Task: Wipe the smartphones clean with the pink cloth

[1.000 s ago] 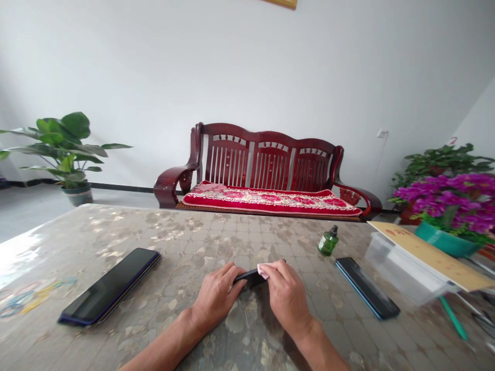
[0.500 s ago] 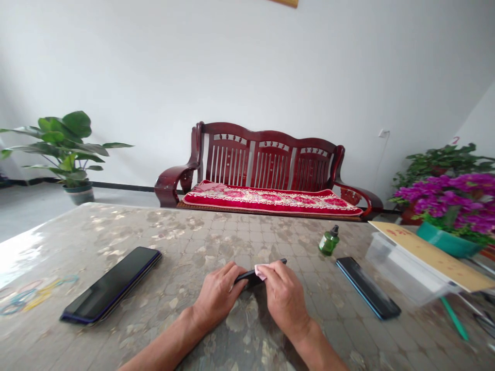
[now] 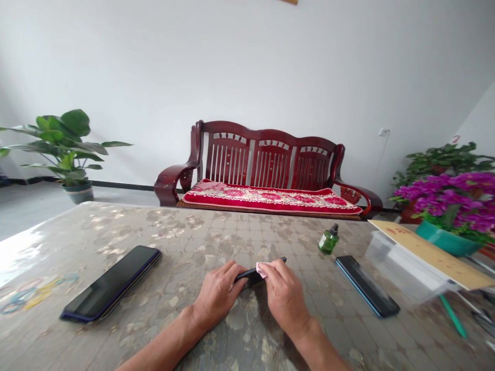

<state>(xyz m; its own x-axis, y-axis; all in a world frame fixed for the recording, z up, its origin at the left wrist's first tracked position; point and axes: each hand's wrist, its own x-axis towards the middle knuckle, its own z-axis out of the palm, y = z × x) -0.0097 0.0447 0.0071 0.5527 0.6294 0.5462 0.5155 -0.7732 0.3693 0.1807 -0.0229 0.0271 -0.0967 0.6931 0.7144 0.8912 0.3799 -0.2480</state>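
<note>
My left hand is closed on one end of a dark phone, held tilted on its edge just above or on the table. Pinched in the fingers of my right hand is a small pale pink cloth, pressed against the phone's upper edge near its far end. Part of the phone is hidden behind both hands. To the left lies a large black phone, screen up. On the right rests another phone with a blue edge, and behind it stands a small green bottle with a black top.
The table has a patterned cover. Rubber bands lie at the far left. At right are a clear plastic box with a tan envelope on top, a green pen and purple flowers. Beyond stands a wooden bench.
My right hand and the pink cloth have shifted very slightly to the right along the phone's edge. My left hand keeps its grip.
</note>
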